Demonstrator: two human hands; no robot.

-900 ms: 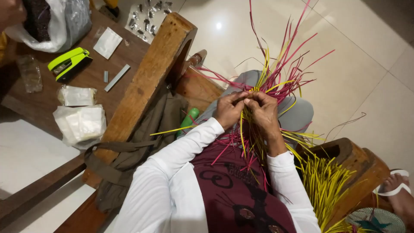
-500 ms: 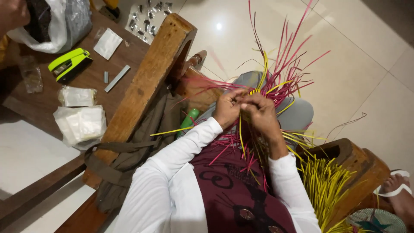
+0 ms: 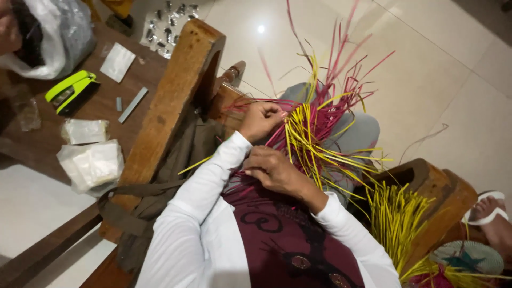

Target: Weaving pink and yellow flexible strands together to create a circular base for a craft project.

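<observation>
A bundle of pink and yellow strips (image 3: 320,114) fans out over my lap, partly woven together. My left hand (image 3: 260,120) grips the strips at the bundle's left side, fingers curled over pink strands. My right hand (image 3: 273,169) lies lower, pressing on pink strips against my dark red top, with yellow strips running past its fingers. Both arms wear white sleeves. The woven part under the hands is mostly hidden.
A wooden chair arm (image 3: 170,101) runs along my left with an olive bag (image 3: 176,176) hanging by it. A wooden table (image 3: 101,106) holds a green stapler (image 3: 72,92), plastic packets (image 3: 90,162) and a white bag (image 3: 48,32). Loose yellow strips (image 3: 397,224) lie right; another person's sandalled foot (image 3: 493,216) shows far right.
My hands have separated: the right hand dropped down toward my body while the left stayed up on the bundle. The strips have swung and spread to the right.
</observation>
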